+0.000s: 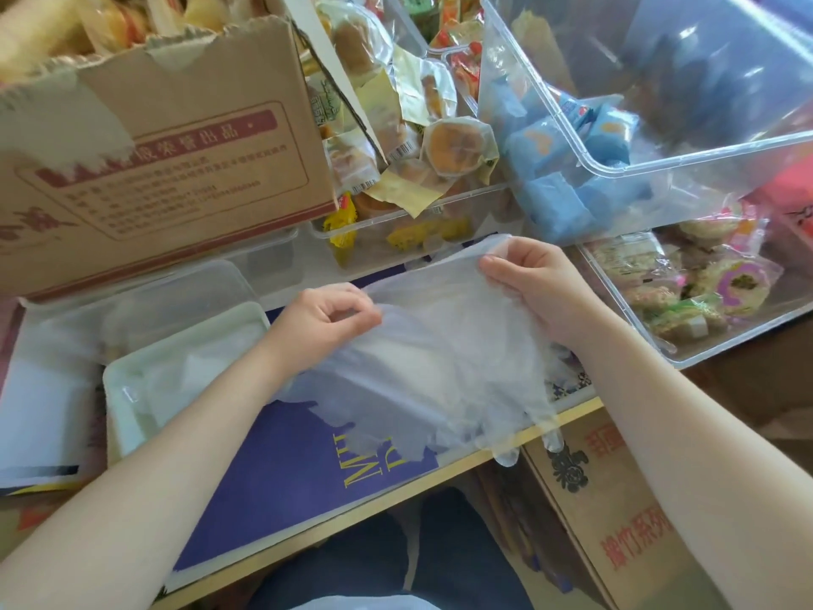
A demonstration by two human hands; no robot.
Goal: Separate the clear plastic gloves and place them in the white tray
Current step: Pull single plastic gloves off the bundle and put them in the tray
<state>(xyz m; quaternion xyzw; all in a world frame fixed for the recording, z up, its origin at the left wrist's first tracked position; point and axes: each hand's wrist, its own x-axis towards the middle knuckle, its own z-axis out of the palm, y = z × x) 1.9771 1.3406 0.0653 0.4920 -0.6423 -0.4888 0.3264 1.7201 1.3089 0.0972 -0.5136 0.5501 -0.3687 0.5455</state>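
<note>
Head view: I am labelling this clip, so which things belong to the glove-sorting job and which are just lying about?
Job things:
clear plastic gloves, pinched by the left hand and the right hand
white tray, beside the left forearm

Lying about:
cardboard box
clear bin of blue packets
wrapped pastries
purple sheet

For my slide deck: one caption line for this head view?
Left hand and right hand pinch thin clear plastic gloves above a purple mat, beside the white rectangular tray.
</note>
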